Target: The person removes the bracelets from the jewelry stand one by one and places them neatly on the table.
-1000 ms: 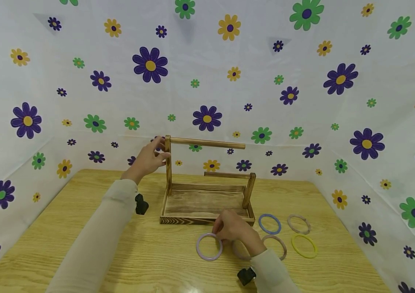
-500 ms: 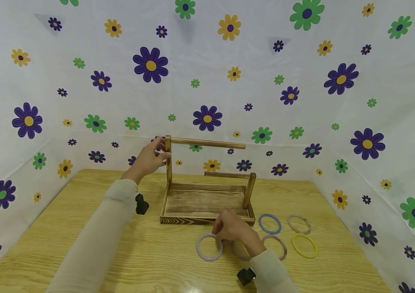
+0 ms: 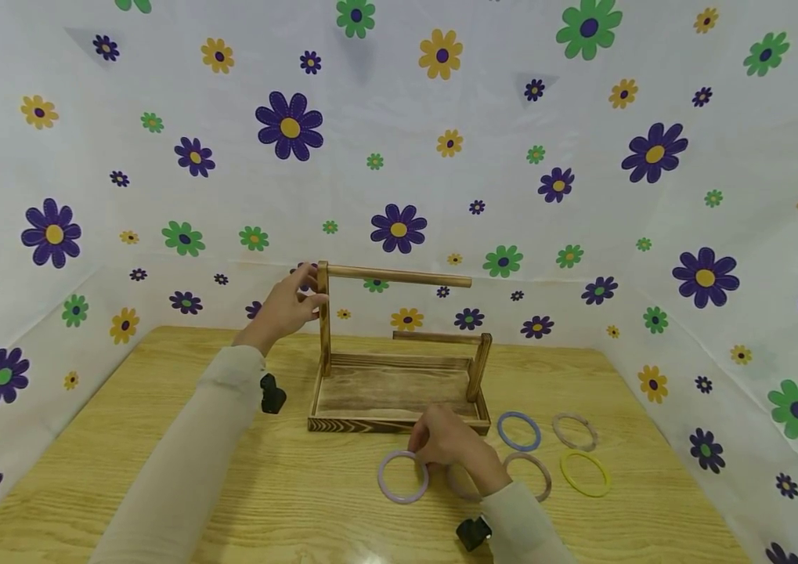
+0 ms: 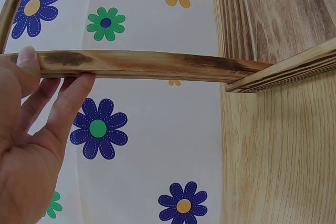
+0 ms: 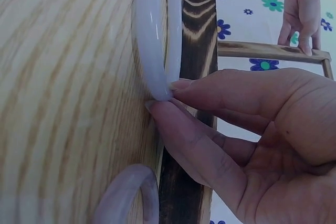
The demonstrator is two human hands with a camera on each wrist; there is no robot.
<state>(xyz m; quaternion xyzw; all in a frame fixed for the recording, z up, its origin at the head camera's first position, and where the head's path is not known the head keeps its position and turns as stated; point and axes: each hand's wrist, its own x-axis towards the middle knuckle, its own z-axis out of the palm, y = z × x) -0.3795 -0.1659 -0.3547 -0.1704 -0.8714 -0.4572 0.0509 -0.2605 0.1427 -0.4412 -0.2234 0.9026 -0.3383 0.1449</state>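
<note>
A dark-grained wooden bangle stand [image 3: 363,425] has a tray base, a tall left post [image 3: 324,333] with a long upper rod, and a short right post with a lower rod. My left hand [image 3: 284,311] holds the tall post near its top; in the left wrist view the thumb lies on one side and fingers [image 4: 71,103] on the other. In front of the tray, my right hand [image 3: 449,440] pinches a pale lavender bangle [image 3: 380,476] between thumb and fingertips. In the right wrist view this bangle [image 5: 149,30] stays at the table surface. Both rods are bare.
Right of the lavender bangle lie a greyish bangle [image 3: 465,497] partly behind my right hand, a brownish one [image 3: 549,479], a blue one [image 3: 501,433], a pinkish-beige one [image 3: 571,415] and a yellow one [image 3: 563,468]. A flowered curtain surrounds the wooden table [image 3: 286,501].
</note>
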